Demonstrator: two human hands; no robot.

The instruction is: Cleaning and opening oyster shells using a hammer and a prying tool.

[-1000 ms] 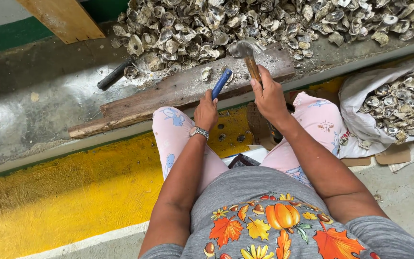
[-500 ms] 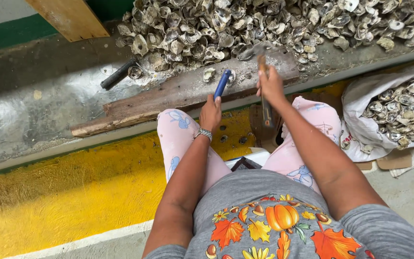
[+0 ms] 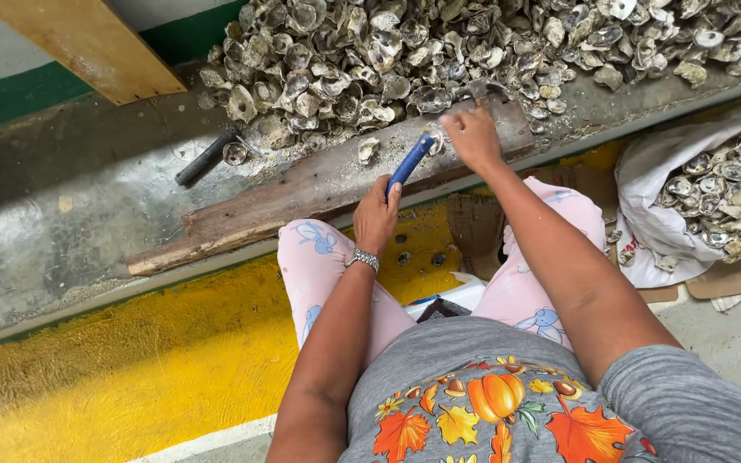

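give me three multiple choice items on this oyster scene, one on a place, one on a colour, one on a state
1. Where does the white sack of shells lie?
A. at the person's right
B. on the plank
C. behind the dark tool

2. What colour is the handle in the left hand?
A. red
B. blue
C. green

3. How is the right hand?
A. resting on a knee
B. raised in the air
C. pressed down on the wooden plank

Answers: 1 A, the sack lies by the right leg. 2 B, the handle shows blue. 3 C, the right hand lies on the plank beside the shell pile.
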